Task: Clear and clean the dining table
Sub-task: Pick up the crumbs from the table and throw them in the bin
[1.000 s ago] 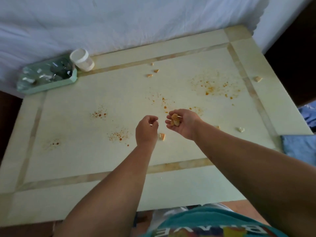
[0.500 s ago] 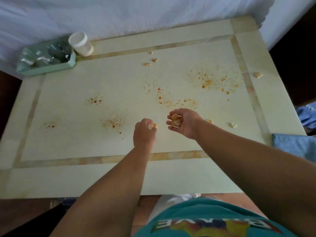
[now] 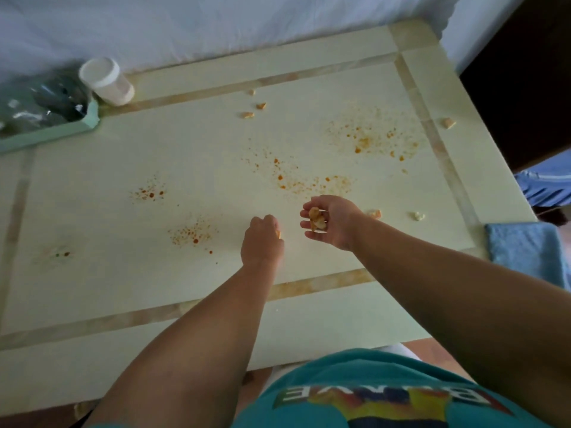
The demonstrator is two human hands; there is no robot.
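1. Person is standing at the near edge of the pale green dining table [image 3: 185, 143], both bare arms reaching out over it
2. Left hand [image 3: 262, 239] is sitting knuckles-up near the table's middle, fingers curled, pinching a small orange food scrap [image 3: 278, 233] that is showing at its fingertips
3. Right hand [image 3: 332, 222] is hovering just right of the left hand, palm up and cupped, holding a little pile of collected scraps [image 3: 317, 220] in its curled fingers
4. Loose crumbs are still lying on the table: one piece [image 3: 374, 214] just right of the right hand, a paler bit [image 3: 417, 215] further right near the table's right border
5. Three small crumbs [image 3: 256, 105] are sitting toward the table's far edge, and one single crumb [image 3: 448, 122] is lying on the table's far-right border strip
6. Orange sauce spatters [image 3: 370, 140] are spreading over the table's far-right part; more specks [image 3: 296, 177] are sitting just beyond the hands, smaller patches [image 3: 191, 234] to the left of the left hand
7. White lidded jar [image 3: 106, 81] is lying tilted at the table's far-left corner, just beside a green tray [image 3: 61, 131] with blurred dark contents I cannot make out
8. Blue cloth [image 3: 525, 248] is hanging off the table's right side, near the near-right corner
9. White sheet [image 3: 216, 23] is lying along the table's far edge
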